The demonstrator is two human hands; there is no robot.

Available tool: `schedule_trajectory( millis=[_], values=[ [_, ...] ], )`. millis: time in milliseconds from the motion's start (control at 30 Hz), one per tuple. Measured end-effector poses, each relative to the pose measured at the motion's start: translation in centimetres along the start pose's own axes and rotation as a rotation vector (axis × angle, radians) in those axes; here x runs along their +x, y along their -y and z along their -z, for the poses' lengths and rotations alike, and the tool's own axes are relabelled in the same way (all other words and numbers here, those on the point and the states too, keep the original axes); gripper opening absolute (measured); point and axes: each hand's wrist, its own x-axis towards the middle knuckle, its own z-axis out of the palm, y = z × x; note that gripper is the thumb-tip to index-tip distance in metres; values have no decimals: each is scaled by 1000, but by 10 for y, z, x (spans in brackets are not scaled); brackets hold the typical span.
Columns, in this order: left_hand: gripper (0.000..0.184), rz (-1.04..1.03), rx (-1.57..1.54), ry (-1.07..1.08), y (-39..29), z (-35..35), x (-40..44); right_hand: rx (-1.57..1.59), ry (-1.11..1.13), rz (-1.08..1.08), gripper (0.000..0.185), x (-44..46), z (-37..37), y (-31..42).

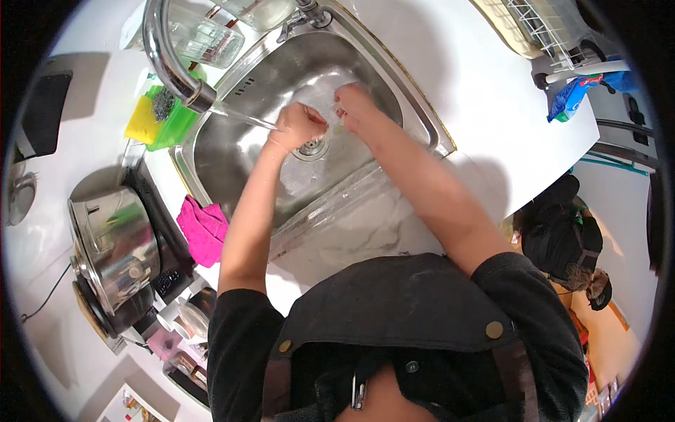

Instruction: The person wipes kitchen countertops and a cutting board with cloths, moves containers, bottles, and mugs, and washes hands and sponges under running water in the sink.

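Observation:
Both of my hands are inside a steel sink (232, 165). A stream of water runs from the curved faucet (200, 98) onto my left hand (302, 125), whose fingers are curled inward near the drain (311, 148). My right hand (354, 105) is a little to the right, apart from the left one, its fingers also curled. Whether either hand holds something small is hidden by the fingers and blur. Water lies on the sink bottom around the drain.
Left of the sink are a green holder (176, 126) with a yellow sponge (143, 121) and steel scrubber, a pink cloth (202, 228) and a large steel pot (116, 246). Glass jars (214, 43) stand behind the faucet. A dish rack (538, 32) is at upper right.

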Motion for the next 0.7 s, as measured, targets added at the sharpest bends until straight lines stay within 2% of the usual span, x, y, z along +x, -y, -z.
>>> schedule_trajectory(
  millis=[33, 133, 233, 333, 433, 467, 567, 633, 700],
  values=[
    [15, 11, -68, 14, -14, 13, -3, -44, 34, -19, 10, 4, 2, -1],
    [19, 15, -74, -98, -41, 27, -6, 408, 57, -245, 9, 8, -4, -4],
    [20, -51, -125, -154, -60, 23, -14, 558, 282, -323, 10, -22, -3, 14],
    [24, -66, 26, -125, -71, 23, -21, 550, 350, -267, 13, -9, -4, 5],
    [28, -338, -82, -456, -38, 23, -7, 479, 374, -305, 13, 12, -1, -5],
    [28, -320, -97, -536, -30, 26, -3, 472, 375, -302, 11, 18, 1, -6],
    [25, 57, -48, -392, 34, 8, 22, 438, 329, -264, 6, 16, 1, -4],
    [20, 72, 57, -296, 61, -22, 23, 397, 230, -198, 9, -11, -6, 11],
    [19, 84, 256, -211, 89, -54, 29, 425, 245, -178, 12, -15, -6, 13]
  ],
)
